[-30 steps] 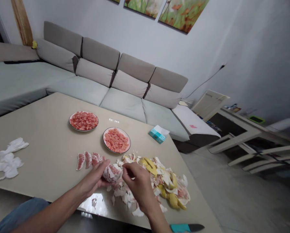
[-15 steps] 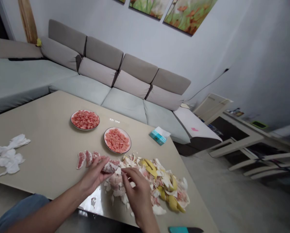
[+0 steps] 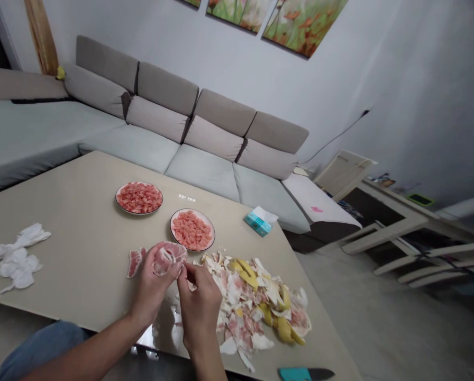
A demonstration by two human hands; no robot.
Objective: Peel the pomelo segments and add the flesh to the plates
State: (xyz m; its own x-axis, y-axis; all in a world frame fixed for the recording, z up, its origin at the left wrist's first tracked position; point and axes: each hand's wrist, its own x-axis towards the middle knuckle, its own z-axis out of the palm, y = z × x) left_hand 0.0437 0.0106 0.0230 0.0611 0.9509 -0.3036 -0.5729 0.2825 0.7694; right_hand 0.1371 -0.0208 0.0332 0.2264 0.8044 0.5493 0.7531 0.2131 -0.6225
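Observation:
My left hand is closed around a pink pomelo segment, held just above the beige table. My right hand is right beside it, its fingers pinched at the segment's lower edge. Peeled pomelo segments lie on the table to the left of the hands. A heap of yellow and white peel scraps spreads to the right of them. Beyond the hands stand two plates of pink pomelo flesh, the nearer plate and the farther plate.
Crumpled white tissues lie at the table's left. A teal tissue pack sits near the far right edge. A teal-handled knife lies at the near right corner. A grey sofa runs behind the table; white chairs stand at the right.
Both hands have moved left and lifted, off the peel heap. The pomelo segment has come up in my left hand, and my right hand has closed in on it.

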